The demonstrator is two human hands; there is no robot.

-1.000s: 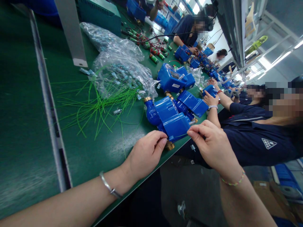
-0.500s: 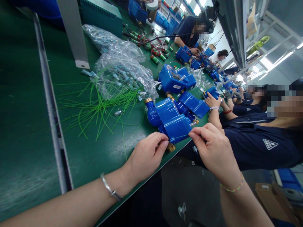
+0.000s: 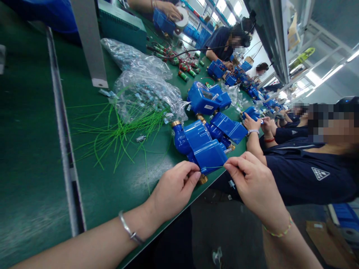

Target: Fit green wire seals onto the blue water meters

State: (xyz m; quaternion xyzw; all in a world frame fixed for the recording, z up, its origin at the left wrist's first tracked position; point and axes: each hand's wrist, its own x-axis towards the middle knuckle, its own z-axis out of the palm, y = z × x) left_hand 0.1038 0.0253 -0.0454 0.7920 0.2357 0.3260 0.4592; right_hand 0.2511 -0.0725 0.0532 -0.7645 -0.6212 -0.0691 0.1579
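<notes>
A blue water meter [image 3: 200, 146] with brass ends lies at the near edge of the green bench [image 3: 33, 157]. My left hand [image 3: 174, 188] is closed in a pinch at the meter's near corner, beside its brass fitting. My right hand [image 3: 251, 179] is pinched at the meter's right corner. A thin green wire [image 3: 215, 167] runs along the meter's edge between the two pinches. What my left fingers grip is too small to name.
Loose green wires [image 3: 120, 129] and clear plastic bags of small parts [image 3: 146, 93] lie beyond the meter. More blue meters [image 3: 207, 98] sit further along. Other people in dark blue shirts [image 3: 303, 172] work on my right. A grey post [image 3: 89, 41] stands at the back.
Both hands keep their pinch at the meter's near edge. The view has shifted slightly down and left; another person's hands with a white roll have come into view at the top.
</notes>
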